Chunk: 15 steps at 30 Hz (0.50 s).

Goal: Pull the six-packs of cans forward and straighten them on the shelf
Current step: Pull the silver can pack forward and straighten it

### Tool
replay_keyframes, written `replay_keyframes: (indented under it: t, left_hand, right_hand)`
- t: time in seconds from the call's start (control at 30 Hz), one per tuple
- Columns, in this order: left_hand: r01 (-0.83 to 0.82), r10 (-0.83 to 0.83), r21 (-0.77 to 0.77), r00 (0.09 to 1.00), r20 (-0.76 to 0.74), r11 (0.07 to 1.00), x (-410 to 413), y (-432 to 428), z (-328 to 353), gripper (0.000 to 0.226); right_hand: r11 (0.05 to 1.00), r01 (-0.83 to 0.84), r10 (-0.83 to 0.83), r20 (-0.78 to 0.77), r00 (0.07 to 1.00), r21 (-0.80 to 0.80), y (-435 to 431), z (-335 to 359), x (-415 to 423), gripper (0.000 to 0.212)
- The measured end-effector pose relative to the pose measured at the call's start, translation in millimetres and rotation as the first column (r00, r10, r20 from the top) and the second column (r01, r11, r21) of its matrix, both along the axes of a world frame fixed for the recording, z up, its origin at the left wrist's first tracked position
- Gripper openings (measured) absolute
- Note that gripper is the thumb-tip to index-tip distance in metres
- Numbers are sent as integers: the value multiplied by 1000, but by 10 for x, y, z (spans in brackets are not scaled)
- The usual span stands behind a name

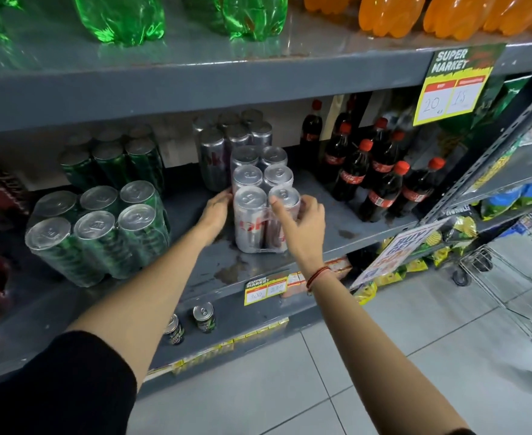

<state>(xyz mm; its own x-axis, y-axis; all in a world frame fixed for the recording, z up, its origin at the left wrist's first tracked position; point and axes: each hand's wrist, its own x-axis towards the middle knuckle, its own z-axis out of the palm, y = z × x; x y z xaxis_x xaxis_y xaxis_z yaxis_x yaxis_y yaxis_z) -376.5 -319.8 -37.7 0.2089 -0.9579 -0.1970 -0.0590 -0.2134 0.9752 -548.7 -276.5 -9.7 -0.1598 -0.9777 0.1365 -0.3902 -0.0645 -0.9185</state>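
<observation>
Silver six-pack [258, 221] sits on the shelf [337, 227]. The left grip [216, 211] holds one side, the right grip [302, 221] holds the other.

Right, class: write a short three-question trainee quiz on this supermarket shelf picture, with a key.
1. True or false: the left hand and the right hand both touch the shrink-wrapped silver six-pack of cans.
2. What stands right of that pack? A dark cola bottles with red caps; B green cans; C orange bottles.
3. Fill in: the green shrink-wrapped six-packs of cans stand to its ____.
Key: 1 true; 2 A; 3 left.
</observation>
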Motion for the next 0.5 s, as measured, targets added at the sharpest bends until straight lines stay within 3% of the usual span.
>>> replay_keyframes:
  t: [0.07,0.13,0.2,0.27,0.33,0.4,0.5]
  left_hand:
    - [-68,69,36,997,-21,997,50,80,-13,36]
    - [-242,242,-4,969,-40,970,19,255,-51,34]
    - [-454,458,-153,889,-6,878,-113,556,-107,30]
    - [-519,570,-346,819,57,781,-389,902,-168,29]
    - [-456,533,-397,839,105,796,-728,1135,-198,36]
    - [-323,396,-341,902,170,883,-1020,1220,-186,57]
    - [-233,300,-245,909,288,941,-1200,1134,-154,89]
  right_hand:
    - [1000,-11,11,-11,1000,-15,48,-11,45,54]
    - [999,-36,37,47,998,-11,23,-1,15,47]
    - [1000,-26,25,192,981,3,-62,22,-56,39]
    - [1000,14,-20,258,966,23,-231,53,-135,36]
    - [998,-28,11,267,964,57,-465,102,-177,39]
    - [981,-155,113,303,946,118,-702,175,-175,49]
    - [934,-302,233,315,920,189,-1029,257,-103,62]
